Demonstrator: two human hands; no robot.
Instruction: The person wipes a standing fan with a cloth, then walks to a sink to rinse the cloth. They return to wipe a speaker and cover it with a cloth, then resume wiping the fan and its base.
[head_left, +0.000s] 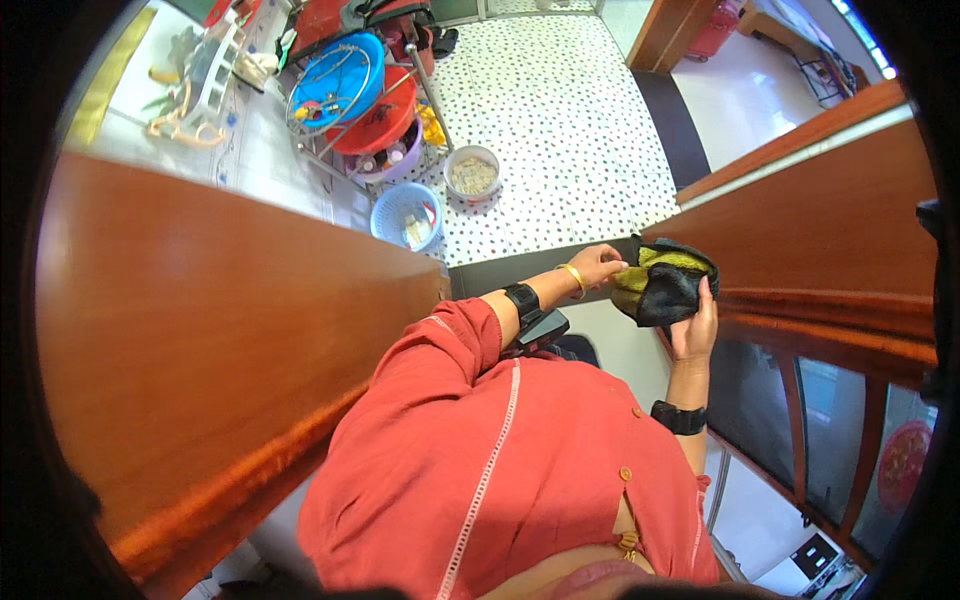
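Note:
A folded black and yellow cloth (667, 289), fuzzy like a towel, is bunched in front of me beside the wooden door frame. My right hand (696, 326) grips it from below and the right, with the thumb up along its dark side. From the left, my left hand (596, 268) reaches across with curled fingers. Its fingertips meet the yellow edge of the cloth; whether they pinch it I cannot tell. A gold bangle (576, 279) circles my left wrist, and black straps (679, 418) are on both forearms.
Brown wooden panels (225, 300) flank me left and right (817, 217). Beyond the dark threshold (487, 271) lies a speckled tile floor (555, 135). On it stand a light blue basket (386, 225), a bowl (472, 196) and a metal rack (427, 90) with blue (364, 56) and red basins (405, 94).

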